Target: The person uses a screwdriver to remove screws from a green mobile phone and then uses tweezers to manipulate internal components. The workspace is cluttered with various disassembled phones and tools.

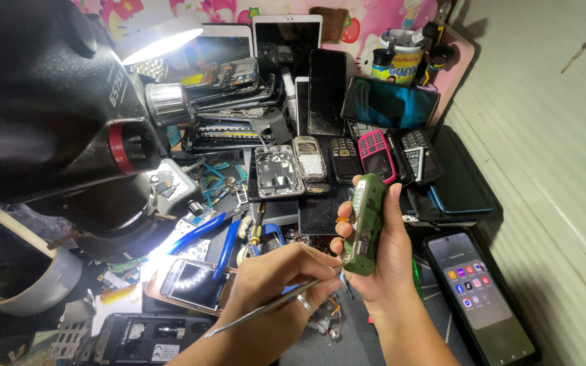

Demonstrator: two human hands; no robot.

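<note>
The microscope (49, 102) was cut off by the upper left frame edge. The metal tool's (266, 308) tip was hidden behind the green phone (364, 224). The lit smartphone (479, 295) at lower right seemingly ran past the bottom edge.

Right hand (381, 261) gripped a green keypad phone (364, 224) upright, edge toward the camera. Left hand (283, 278), ring on 1 finger, held thin metal tweezers (266, 308), tip touching the phone's lower edge. Desk (367, 332) crowded: blue-handled pliers (215, 237), pink keypad phone (376, 156), lit smartphone (479, 295) at right. Black microscope (55, 102) with ring light filled the upper left.
</note>
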